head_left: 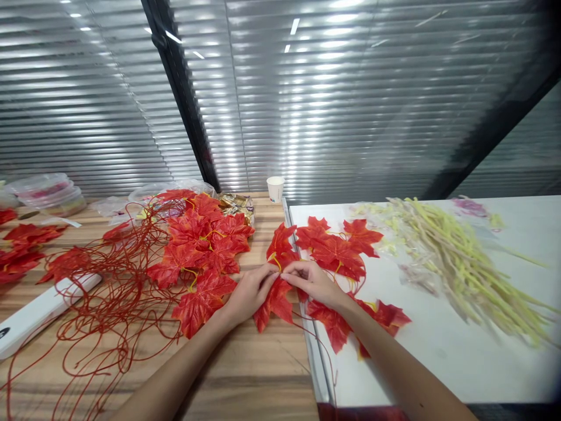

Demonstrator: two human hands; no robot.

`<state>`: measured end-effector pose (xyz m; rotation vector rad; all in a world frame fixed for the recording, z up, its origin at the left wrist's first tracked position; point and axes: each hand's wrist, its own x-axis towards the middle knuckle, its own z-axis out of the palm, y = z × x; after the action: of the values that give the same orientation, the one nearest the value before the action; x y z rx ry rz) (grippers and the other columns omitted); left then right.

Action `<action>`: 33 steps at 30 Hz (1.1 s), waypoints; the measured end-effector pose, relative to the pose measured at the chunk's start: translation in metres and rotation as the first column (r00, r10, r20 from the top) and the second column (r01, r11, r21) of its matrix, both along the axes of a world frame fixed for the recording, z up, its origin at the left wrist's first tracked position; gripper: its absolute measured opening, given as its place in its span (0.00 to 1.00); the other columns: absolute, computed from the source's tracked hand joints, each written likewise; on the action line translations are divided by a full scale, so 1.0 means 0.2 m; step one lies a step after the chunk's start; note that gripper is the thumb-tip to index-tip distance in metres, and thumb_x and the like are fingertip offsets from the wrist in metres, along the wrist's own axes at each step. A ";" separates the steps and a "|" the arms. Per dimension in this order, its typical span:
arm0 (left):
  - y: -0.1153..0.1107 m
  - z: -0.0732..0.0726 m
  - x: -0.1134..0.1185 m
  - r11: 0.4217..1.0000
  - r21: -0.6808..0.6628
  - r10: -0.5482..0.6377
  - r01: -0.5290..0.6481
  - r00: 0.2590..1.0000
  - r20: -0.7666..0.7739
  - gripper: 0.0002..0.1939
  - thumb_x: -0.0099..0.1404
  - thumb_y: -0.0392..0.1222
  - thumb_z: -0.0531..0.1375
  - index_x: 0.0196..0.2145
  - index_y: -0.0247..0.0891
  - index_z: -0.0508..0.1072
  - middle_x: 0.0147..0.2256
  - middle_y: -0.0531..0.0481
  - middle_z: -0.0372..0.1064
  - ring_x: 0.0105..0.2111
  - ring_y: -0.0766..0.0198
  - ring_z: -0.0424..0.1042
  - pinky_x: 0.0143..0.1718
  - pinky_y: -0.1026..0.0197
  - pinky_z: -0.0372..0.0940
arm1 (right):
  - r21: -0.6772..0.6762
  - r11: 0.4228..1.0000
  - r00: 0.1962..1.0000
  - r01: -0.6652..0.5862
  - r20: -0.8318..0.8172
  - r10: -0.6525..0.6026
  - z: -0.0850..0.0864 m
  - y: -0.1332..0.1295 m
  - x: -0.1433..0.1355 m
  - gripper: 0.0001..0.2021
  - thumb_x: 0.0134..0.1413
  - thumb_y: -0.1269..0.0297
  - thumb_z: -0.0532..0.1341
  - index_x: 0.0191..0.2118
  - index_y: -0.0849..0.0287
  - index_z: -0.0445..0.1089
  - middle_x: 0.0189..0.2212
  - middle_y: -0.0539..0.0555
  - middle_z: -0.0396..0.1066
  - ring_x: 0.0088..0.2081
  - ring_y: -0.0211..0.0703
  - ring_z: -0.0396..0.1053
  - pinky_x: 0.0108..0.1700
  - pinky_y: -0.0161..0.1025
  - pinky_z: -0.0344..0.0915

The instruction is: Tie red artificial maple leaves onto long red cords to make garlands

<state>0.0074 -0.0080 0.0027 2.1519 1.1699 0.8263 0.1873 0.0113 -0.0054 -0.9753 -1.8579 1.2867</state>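
While left grip (253, 290) pinches yellow stem (276, 261), right grip (317, 284) pinches alongside.

Red leaves (279, 301), yellow stems (276, 262), dark-red cords (131, 275), brown-striped tabletop (254, 374)

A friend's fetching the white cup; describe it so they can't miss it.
Find the blinds behind the wooden table. At that table's far edge, beside the white tabletop, stands the cup: pale and upright, unlike nearby red leaves and gold wrapping.

Left hand (251, 290) and right hand (314, 282) at a yellow stem (276, 262) amid red leaves (277, 301), right of tangled red cord (135, 275).
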 end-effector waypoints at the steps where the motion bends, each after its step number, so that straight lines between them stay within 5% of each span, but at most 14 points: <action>1: 0.00 0.00 0.00 1.000 0.001 -0.002 0.002 1.000 0.001 0.10 0.64 0.41 0.47 0.35 0.37 0.66 0.32 0.50 0.68 0.33 0.66 0.67 0.37 0.65 0.59 | -0.001 1.000 1.000 0.002 -0.001 -0.002 0.00 0.00 0.00 0.11 0.51 0.58 0.57 0.30 0.62 0.69 0.25 0.51 0.66 0.26 0.36 0.60 0.27 0.33 0.56; 33: 0.00 0.00 0.00 1.000 -0.004 -0.005 0.005 0.998 -0.060 0.12 0.65 0.41 0.45 0.36 0.38 0.66 0.33 0.50 0.68 0.33 0.65 0.67 0.37 0.63 0.60 | 0.014 1.000 0.998 -0.007 0.063 0.006 0.01 0.00 0.00 0.13 0.51 0.56 0.56 0.31 0.62 0.70 0.21 0.49 0.62 0.23 0.33 0.55 0.23 0.31 0.52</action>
<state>0.0077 -0.0082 0.0028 2.1889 1.1944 0.7614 0.1865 0.0104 -0.0042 -1.0137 -1.9174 1.2576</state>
